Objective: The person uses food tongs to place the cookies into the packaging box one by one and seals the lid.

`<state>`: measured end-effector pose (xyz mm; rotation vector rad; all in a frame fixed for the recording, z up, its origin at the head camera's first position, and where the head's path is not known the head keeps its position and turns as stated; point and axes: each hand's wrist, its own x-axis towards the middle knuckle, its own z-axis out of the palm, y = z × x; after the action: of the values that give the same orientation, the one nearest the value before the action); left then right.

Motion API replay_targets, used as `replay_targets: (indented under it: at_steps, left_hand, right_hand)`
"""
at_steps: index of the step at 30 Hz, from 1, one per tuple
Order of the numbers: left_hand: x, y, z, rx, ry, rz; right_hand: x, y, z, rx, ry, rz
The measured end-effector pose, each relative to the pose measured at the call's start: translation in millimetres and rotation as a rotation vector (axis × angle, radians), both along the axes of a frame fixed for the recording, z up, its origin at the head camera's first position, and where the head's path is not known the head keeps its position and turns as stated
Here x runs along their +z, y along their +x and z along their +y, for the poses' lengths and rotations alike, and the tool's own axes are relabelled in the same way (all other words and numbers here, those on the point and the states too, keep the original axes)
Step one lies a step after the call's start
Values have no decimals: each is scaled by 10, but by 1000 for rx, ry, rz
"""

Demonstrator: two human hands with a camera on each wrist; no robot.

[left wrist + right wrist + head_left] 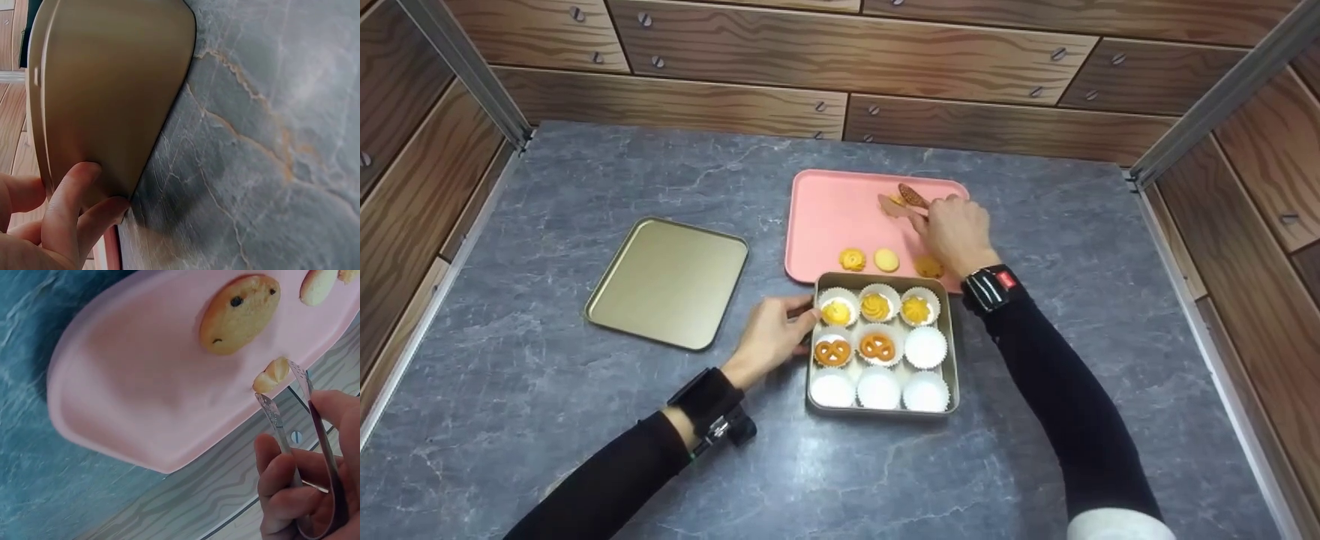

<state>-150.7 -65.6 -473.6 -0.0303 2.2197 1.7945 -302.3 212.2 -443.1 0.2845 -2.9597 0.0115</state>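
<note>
My left hand (772,330) grips the left wall of a square gold tin (955,367), thumb at the rim and fingers against the outer side. White paper cups line the tin; yellow piped cookies (875,306) fill the far row, and two pretzel-shaped cookies (877,346) sit in the middle row. The remaining cups (878,389) show bare white. Over the pink tray (829,210), my right hand (960,229) holds metal tongs (323,450). Their tips straddle a small yellow cookie (272,375) near the tray's far edge.
Along the tray's near side lie a flower-shaped cookie (852,259), a plain round cookie (886,259) and a chip-dotted cookie (242,315). A gold lid (667,281) lies on the grey marbled table to the left. Wood-patterned panels (840,52) enclose the table's back and sides.
</note>
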Motion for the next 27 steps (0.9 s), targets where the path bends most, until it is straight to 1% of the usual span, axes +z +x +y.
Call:
replay_targets:
  at_steps: [4, 7, 11, 14, 21, 27]
  left_hand:
    - [-11, 6, -4, -10, -16, -3]
    - [-9, 11, -9, -12, -19, -16]
    - [-9, 7, -12, -6, -11, -22]
    - [-26, -4, -17, 0, -9, -29]
    - [-34, 11, -21, 8, 16, -38]
    - [-54, 22, -7, 18, 23, -15]
  right_hand:
    - [-23, 12, -17, -26, 20, -63]
    - [-36, 25, -22, -32, 26, -85]
    - [-45, 22, 5, -18, 10, -60]
    - [-43, 14, 43, -7, -33, -47]
    - [-45, 39, 143, -6, -111, -74]
    - [-64, 102, 246, -13, -153, -65]
